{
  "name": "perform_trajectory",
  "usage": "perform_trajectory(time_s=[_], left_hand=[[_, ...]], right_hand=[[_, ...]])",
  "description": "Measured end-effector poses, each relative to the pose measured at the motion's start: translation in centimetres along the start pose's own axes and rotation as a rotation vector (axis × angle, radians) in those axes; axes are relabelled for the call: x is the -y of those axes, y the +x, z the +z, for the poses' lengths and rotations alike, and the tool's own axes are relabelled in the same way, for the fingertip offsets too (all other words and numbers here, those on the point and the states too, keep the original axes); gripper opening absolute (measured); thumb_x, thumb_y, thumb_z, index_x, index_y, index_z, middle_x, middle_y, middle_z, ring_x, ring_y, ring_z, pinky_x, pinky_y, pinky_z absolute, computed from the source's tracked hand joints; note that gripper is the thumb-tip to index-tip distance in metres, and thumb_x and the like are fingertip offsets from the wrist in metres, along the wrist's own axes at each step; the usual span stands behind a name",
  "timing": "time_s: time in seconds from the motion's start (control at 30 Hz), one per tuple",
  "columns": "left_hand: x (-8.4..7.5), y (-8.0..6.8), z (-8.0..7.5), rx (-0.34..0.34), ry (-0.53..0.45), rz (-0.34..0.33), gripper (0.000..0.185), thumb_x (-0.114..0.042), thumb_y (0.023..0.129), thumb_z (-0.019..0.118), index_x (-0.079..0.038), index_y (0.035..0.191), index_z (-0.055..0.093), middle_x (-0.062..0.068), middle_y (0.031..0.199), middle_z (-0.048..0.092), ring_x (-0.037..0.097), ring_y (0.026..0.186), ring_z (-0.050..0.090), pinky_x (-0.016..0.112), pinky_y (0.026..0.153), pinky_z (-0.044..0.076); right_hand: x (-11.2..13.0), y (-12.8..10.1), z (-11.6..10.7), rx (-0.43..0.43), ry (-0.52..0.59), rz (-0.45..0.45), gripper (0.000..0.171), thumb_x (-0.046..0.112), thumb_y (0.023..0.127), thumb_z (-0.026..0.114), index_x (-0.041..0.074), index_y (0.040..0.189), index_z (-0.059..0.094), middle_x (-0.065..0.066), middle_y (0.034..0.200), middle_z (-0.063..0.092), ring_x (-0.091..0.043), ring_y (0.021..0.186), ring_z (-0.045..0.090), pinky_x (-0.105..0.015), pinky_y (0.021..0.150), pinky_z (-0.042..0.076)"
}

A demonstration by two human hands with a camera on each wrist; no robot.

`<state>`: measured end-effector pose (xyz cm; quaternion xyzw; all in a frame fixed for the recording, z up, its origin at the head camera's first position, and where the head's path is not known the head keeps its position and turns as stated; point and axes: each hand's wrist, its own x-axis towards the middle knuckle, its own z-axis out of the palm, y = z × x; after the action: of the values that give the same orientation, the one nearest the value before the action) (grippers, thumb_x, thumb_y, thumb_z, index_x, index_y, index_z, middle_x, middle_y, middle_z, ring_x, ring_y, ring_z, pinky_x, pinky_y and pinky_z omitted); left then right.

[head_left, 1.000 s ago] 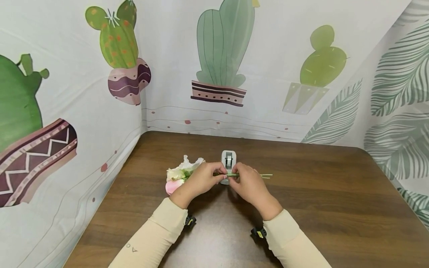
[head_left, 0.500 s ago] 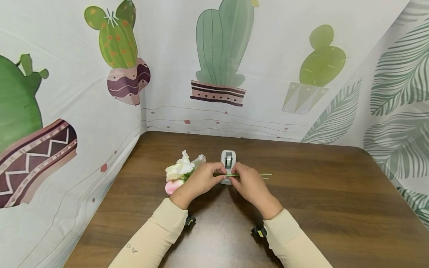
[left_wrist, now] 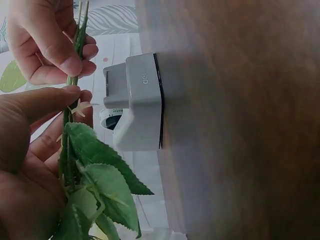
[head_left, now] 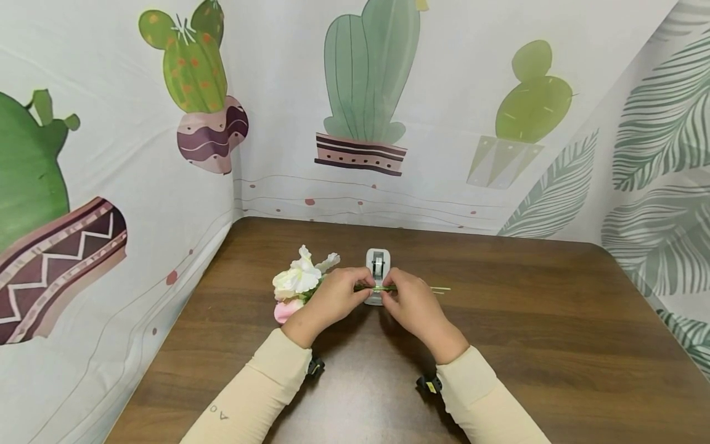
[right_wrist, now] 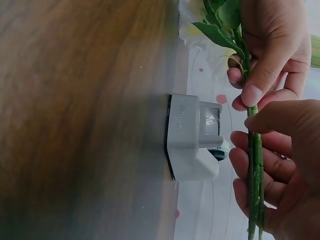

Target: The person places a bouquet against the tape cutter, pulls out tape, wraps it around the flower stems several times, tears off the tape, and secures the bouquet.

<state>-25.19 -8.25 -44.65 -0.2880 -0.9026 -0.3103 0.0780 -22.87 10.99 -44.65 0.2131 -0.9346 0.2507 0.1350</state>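
Both hands meet over the middle of the tabletop (head_left: 499,320) and hold a bundle of green stems (head_left: 383,288) level between them. The left hand (head_left: 333,299) has its fingers (left_wrist: 47,100) curled round the stems, thumb on the near side, gripping just beside the leaves (left_wrist: 100,175). The right hand (head_left: 413,305) pinches the same stems a little further along, thumb tip against the curled fingers (right_wrist: 260,90), so the two thumbs sit close together with only a short bare stretch of stem between them. Neither hand is open; both are closed on the stems.

The flowers (head_left: 296,280), white and pale pink, stick out past the left hand's fingers on its outer side, above the tabletop. The cut ends of the stems reach out past the right hand's fingers on the opposite side.

Just beyond the fingertips of both hands, below the stems, a grey tape dispenser (head_left: 378,265) stands on the tabletop. In the wrist views its body (left_wrist: 142,100) sits near the fingers but apart from them, with the tape roll (right_wrist: 220,150) on the side facing the hands. Whether any tape is on the stems cannot be made out.

Cream sleeves (head_left: 261,388) cover both forearms. A cloth backdrop (head_left: 366,92) printed with cacti and leaves stands round the far edges of the tabletop.
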Motion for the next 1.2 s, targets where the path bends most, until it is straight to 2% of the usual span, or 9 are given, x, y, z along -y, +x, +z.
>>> perform_trajectory(time_s=[0.3,0.5,0.73,0.9,1.07,1.2], left_hand=[[-0.1,0.0,0.2,-0.042,0.064,0.056,0.008,-0.012,0.09,0.076,-0.016,0.095,0.071,-0.002,0.097,0.075,0.014,0.089,0.07,0.033,0.08,0.056],[-0.3,0.0,0.0,-0.073,0.082,0.099,0.009,-0.011,0.089,0.076,-0.016,0.094,0.071,-0.002,0.097,0.074,0.013,0.088,0.069,0.032,0.079,0.056],[-0.6,0.0,-0.4,-0.1,0.075,0.135,0.007,-0.01,0.09,0.075,-0.014,0.093,0.07,-0.003,0.096,0.073,0.012,0.085,0.067,0.032,0.077,0.055],[-0.8,0.0,-0.6,-0.119,0.103,0.158,0.004,-0.011,0.092,0.072,-0.015,0.091,0.07,-0.003,0.095,0.072,0.01,0.082,0.065,0.03,0.074,0.055],[-1.2,0.0,-0.8,-0.142,0.124,0.18,0.009,-0.01,0.09,0.075,-0.016,0.09,0.068,-0.004,0.092,0.07,0.009,0.076,0.061,0.028,0.068,0.053],[-1.4,-0.1,-1.0,-0.146,0.136,0.2,0.004,-0.011,0.092,0.072,-0.014,0.092,0.069,-0.003,0.092,0.07,0.009,0.076,0.06,0.027,0.069,0.052]], right_hand=[[-0.1,0.1,0.4,-0.049,-0.039,-0.03,0.019,0.013,0.088,0.078,0.01,0.096,0.061,-0.001,0.089,0.068,-0.016,0.076,0.06,-0.041,0.079,0.052],[-0.2,0.0,0.4,-0.083,-0.057,-0.061,0.02,0.013,0.088,0.078,0.01,0.094,0.059,-0.001,0.086,0.066,-0.016,0.074,0.057,-0.042,0.082,0.052],[-0.2,0.0,0.4,-0.116,-0.061,-0.089,0.018,0.012,0.089,0.075,0.01,0.094,0.058,0.0,0.087,0.063,-0.015,0.075,0.056,-0.039,0.078,0.05],[-0.2,0.1,0.2,-0.138,-0.063,-0.112,0.018,0.01,0.09,0.074,0.01,0.093,0.057,-0.002,0.087,0.064,-0.016,0.077,0.057,-0.035,0.076,0.05],[-0.1,0.0,0.1,-0.187,-0.074,-0.148,0.017,0.008,0.089,0.073,0.009,0.092,0.057,-0.004,0.086,0.064,-0.017,0.078,0.058,-0.034,0.074,0.05],[-0.2,0.0,0.1,-0.226,-0.082,-0.17,0.016,0.007,0.088,0.073,0.008,0.092,0.057,-0.005,0.087,0.064,-0.018,0.078,0.058,-0.035,0.075,0.05]])
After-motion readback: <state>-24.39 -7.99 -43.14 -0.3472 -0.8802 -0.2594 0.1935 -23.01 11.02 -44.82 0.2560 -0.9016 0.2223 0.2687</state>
